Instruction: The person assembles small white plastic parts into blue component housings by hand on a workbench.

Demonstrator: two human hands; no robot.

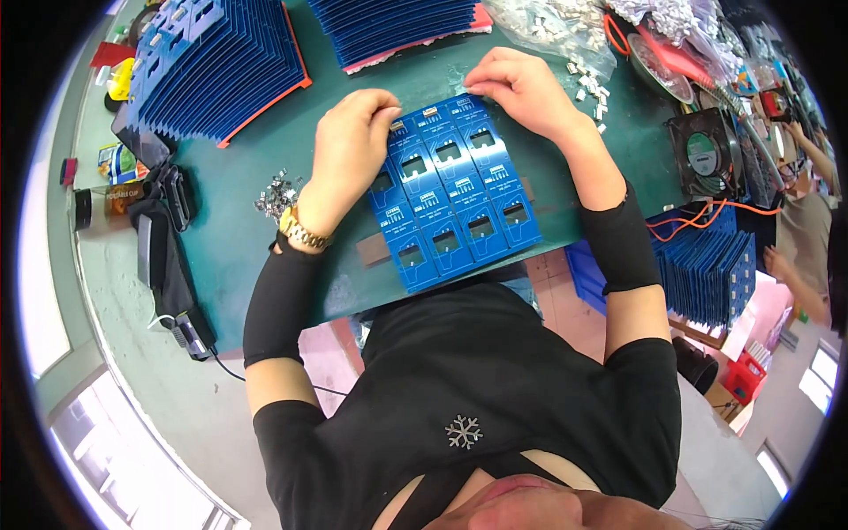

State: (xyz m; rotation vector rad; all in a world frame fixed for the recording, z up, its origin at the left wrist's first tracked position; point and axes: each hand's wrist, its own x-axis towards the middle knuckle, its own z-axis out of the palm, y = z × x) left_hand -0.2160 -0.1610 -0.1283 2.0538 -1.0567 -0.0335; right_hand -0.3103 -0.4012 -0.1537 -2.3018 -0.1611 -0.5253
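A blue circuit board panel (452, 210) with rows of rectangular cut-outs lies flat on the green table in front of me. Bent and pinched together, the fingers of my left hand (347, 141) are at the panel's far left corner. My right hand (528, 95) is also closed in a pinch, just by the far right corner. Whatever either set of fingertips holds is too small or hidden to name. Small metal parts (278, 193) lie in a heap beside my left wrist. Several small white connectors (590, 90) are scattered to the right of my right hand.
Stacked blue panels (216, 75) stand at the far left, with another stack (397, 31) at the back. A bag of white parts (556, 26) lies back right, near a black fan (704, 152). More panels (707, 274) stand lower right. Another person's hand (782, 265) shows beyond.
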